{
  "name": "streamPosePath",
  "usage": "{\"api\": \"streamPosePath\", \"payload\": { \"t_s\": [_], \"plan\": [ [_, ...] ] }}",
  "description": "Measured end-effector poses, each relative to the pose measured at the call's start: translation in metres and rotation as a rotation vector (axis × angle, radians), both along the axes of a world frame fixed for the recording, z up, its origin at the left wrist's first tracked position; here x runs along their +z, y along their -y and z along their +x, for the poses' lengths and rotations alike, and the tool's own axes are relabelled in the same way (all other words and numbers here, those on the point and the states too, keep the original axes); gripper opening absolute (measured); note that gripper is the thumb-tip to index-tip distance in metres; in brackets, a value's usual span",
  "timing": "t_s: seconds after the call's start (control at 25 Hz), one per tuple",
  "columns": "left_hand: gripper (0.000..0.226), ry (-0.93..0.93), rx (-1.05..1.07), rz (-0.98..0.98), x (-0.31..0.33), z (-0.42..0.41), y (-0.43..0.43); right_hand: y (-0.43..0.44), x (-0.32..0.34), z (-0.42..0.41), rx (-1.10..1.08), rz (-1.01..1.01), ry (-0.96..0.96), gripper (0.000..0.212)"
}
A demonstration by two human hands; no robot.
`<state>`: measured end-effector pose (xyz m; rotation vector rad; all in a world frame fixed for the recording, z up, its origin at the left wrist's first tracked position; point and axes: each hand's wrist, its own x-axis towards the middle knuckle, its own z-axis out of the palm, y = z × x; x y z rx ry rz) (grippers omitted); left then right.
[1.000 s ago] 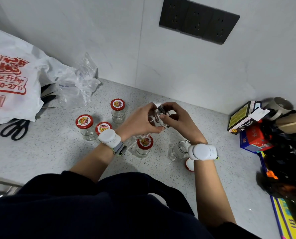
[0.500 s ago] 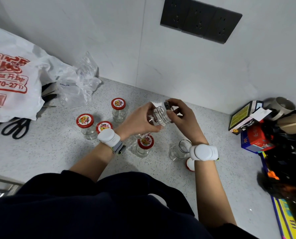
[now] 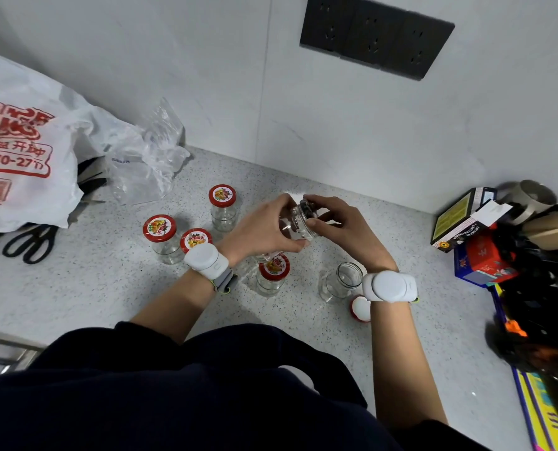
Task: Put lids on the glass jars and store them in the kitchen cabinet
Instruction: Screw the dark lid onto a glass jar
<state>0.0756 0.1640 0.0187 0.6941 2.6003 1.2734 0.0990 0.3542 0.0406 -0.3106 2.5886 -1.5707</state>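
My left hand (image 3: 264, 227) grips a small clear glass jar (image 3: 295, 222), tilted on its side above the counter. My right hand (image 3: 342, 227) curls its fingers round the lid (image 3: 307, 206) at the jar's mouth. Several lidded jars with red lids stand on the speckled counter (image 3: 76, 297): one at the back (image 3: 223, 208), two at the left (image 3: 161, 237) (image 3: 195, 239), one near my left wrist (image 3: 272, 276). An open jar without a lid (image 3: 342, 281) stands by my right wrist, with a loose red lid (image 3: 359, 309) upside down beside it.
A white plastic bag with red print (image 3: 20, 157) and a clear bag (image 3: 144, 161) lie at the back left, black scissors (image 3: 27, 242) in front of them. Boxes and dark clutter (image 3: 499, 249) crowd the right side. A black socket panel (image 3: 375, 37) is on the wall.
The jar has turned further onto its side between my hands, and my right fingers have shifted round the lid. The jars on the counter have not moved.
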Motion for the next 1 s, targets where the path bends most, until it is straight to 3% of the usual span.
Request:
{"api": "streamPosePath", "payload": {
  "t_s": [0.64,0.88,1.0],
  "plan": [
    [0.063,-0.034,-0.015,-0.073,0.001,0.003,-0.003,0.008,-0.005,0.002,-0.046,0.047,-0.014,0.03],
    [0.067,-0.152,-0.013,-0.123,0.002,0.005,-0.003,0.011,-0.008,0.0,-0.063,0.129,-0.034,0.024],
    [0.066,-0.22,0.022,-0.15,0.002,0.005,-0.005,0.016,-0.008,0.001,-0.107,0.163,-0.037,0.032]
  ]
}}
